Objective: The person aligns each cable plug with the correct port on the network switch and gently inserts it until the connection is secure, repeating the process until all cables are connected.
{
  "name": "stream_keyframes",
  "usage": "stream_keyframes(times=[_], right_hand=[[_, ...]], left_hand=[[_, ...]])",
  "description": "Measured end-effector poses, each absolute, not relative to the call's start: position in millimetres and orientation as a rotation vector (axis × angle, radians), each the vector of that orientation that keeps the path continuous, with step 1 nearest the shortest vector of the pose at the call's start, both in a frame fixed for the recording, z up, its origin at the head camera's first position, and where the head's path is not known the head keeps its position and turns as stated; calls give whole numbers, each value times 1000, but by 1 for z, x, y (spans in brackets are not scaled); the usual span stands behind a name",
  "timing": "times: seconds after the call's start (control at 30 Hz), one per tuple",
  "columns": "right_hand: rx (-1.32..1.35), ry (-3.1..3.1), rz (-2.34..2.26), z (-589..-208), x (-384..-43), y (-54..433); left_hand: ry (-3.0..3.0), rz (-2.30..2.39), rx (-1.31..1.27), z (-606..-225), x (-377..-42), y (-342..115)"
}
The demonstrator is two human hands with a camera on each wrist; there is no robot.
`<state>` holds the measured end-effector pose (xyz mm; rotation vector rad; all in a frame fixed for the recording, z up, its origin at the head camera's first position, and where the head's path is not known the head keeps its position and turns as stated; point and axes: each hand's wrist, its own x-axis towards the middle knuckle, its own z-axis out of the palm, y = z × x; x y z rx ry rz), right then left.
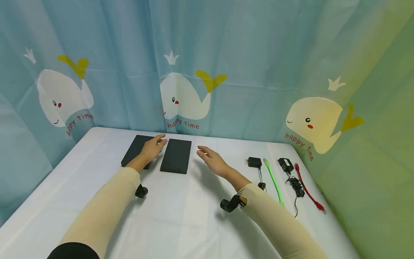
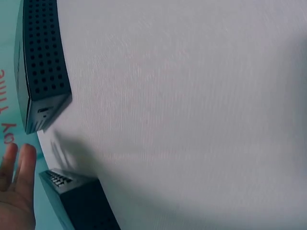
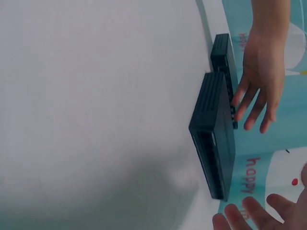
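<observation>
Two flat black network switches lie side by side at the back of the table. My left hand (image 1: 152,149) hovers over the right part of the left switch (image 1: 133,151), its fingers loosely extended towards the gap. The right switch (image 1: 176,156) has vent holes and a row of ports along its edges, seen in the wrist views. To the right of it, my right hand (image 1: 213,162) is held in the air above its own shadow, fingers extended and holding nothing. In the right wrist view, the right switch (image 3: 211,139) stands between both hands.
On the right side lie a black power adapter (image 1: 254,162), a green network cable (image 1: 274,181), a second adapter (image 1: 286,165) with a bundled cord (image 1: 296,187), and a red network cable (image 1: 307,190). A whale-print curtain (image 1: 252,72) hangs behind the white table (image 1: 181,216).
</observation>
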<state>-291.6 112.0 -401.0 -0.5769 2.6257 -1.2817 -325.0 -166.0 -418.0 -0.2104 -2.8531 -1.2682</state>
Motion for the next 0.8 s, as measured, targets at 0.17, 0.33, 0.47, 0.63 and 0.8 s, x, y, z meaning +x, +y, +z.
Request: stream_keyframes(times=[0.17,0.33,0.47,0.63,0.8], right_hand=[[-549,2572,-1363,-408,-285,100],[-518,2506,-1473,-419,-284,90],[-467,2452,-1539,-429,-285,82],[-385,2385,-1616,-436,-285,75],[-335,2365,-1673,-442,-287,69]], left_hand=[[-2862,-1341,-153,-420,-325,-162],[-2855,-1361,-137,-424,-326,-158],[-2849,-1385,-114,-425,-325,-154],[-2858,-1357,-80,-428,-326,-153],[-2899,-1265,-50,-430,-330,-152]])
